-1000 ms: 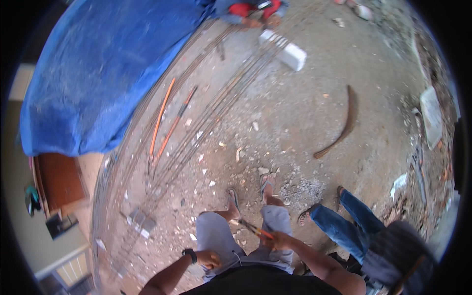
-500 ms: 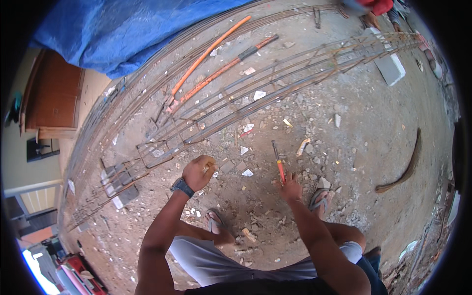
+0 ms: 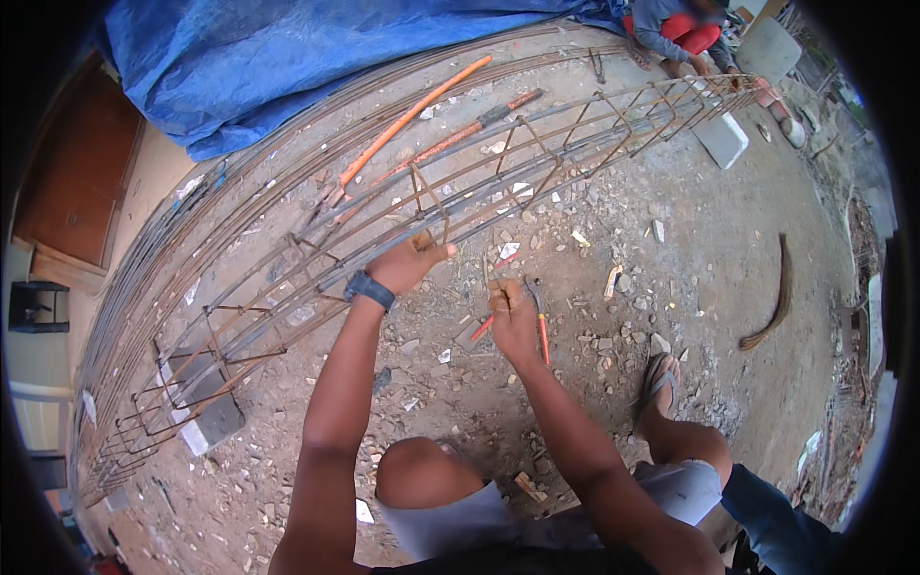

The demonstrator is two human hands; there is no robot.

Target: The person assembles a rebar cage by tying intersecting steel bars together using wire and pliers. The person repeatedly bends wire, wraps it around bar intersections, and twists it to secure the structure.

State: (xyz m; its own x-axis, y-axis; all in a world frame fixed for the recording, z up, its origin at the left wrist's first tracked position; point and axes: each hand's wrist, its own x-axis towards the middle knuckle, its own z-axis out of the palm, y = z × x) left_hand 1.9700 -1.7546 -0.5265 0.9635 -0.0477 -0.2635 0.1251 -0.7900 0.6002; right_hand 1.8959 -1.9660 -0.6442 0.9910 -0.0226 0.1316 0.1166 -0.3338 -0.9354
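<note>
A long rebar cage [image 3: 498,177] of thin bars and stirrups stretches from the lower left to the far right. My left hand [image 3: 407,264], a dark watch [image 3: 369,289] on its wrist, is closed at the cage's near bars, its thumb sticking out to the right. The bars partly hide its fingers. Just right of it and nearer to me, my right hand [image 3: 514,311] is closed on pincers with red-orange handles [image 3: 543,337]. The handles are spread, one showing on each side of the hand, and the metal head lies at the hand's upper right.
Behind the cage lie long-handled cutters [image 3: 412,120] and a bundle of loose bars [image 3: 192,220]. A blue tarp [image 3: 287,67] hangs beyond. Grey blocks [image 3: 213,417] sit under the cage. A stick broom [image 3: 778,307] lies right. Another person [image 3: 676,34] crouches at the far end.
My left hand has gone up and right onto the cage, which looks raised and rolled. My right hand has moved left and up, and the pincers' handles have spread. I lean further forward.
</note>
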